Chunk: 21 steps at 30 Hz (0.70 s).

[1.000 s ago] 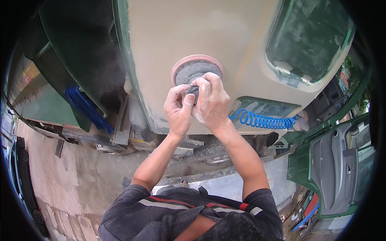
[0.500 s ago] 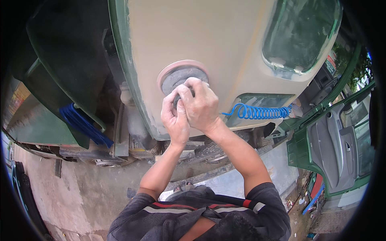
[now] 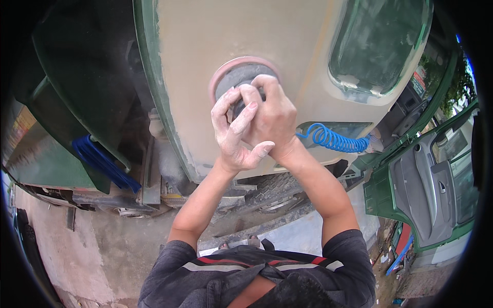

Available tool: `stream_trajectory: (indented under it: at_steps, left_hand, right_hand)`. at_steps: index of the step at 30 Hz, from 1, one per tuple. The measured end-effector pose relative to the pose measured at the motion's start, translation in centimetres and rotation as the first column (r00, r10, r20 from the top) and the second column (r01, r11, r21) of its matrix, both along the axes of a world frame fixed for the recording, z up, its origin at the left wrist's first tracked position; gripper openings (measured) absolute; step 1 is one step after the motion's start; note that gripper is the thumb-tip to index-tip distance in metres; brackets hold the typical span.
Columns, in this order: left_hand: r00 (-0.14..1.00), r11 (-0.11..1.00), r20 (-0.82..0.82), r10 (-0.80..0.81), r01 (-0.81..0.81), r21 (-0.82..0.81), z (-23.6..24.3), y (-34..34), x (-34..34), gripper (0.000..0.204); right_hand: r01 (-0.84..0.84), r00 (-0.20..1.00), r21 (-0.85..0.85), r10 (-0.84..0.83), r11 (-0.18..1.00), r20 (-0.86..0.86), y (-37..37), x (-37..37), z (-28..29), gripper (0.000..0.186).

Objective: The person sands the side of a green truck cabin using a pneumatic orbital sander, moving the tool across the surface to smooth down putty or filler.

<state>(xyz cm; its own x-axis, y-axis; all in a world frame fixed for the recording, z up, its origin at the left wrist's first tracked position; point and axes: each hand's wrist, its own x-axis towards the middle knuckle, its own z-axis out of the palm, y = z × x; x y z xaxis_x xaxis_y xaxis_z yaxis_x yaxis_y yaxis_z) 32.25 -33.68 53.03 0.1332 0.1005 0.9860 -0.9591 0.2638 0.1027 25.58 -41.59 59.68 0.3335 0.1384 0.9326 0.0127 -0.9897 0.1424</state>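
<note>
A round air sander (image 3: 237, 77) with a grey body and pinkish disc lies against the beige-coated vehicle panel (image 3: 205, 36). My right hand (image 3: 273, 115) is wrapped over its top, knuckles bent. Dusty white, my left hand (image 3: 233, 136) leans against the sander and the right hand, its fingers apart and its thumb stretched out. Part of the sander's grip is hidden beneath both hands. A blue coiled air hose (image 3: 336, 139) runs rightward from behind my right wrist.
A green-edged window opening (image 3: 380, 49) is at the upper right of the panel. An open green door (image 3: 411, 195) stands at right. Blue cloth or strapping (image 3: 105, 161) hangs on green bodywork at left. A tyre (image 3: 277, 192) shows below the panel.
The sander and both hands have moved up and to the right across the panel. My left hand has loosened, its thumb now swung outward. The hose's near end has shifted up.
</note>
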Motion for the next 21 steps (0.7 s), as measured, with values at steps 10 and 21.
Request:
stream_trajectory:
  at_steps: [10,21]
  left_hand:
    - [0.998,0.996,0.001,-0.055,0.055,-0.068,-4.0,-1.9,0.0,0.056]
    - [0.956,0.953,0.263,-0.134,0.196,-0.229,24.3,-8.0,1.7,0.046]
  right_hand:
    - [-0.006,0.997,-0.087,-0.001,0.996,-0.073,-0.3,-0.5,-3.6,0.018]
    - [-0.235,0.972,-0.043,0.236,0.971,0.009,-7.4,0.7,22.0,0.022]
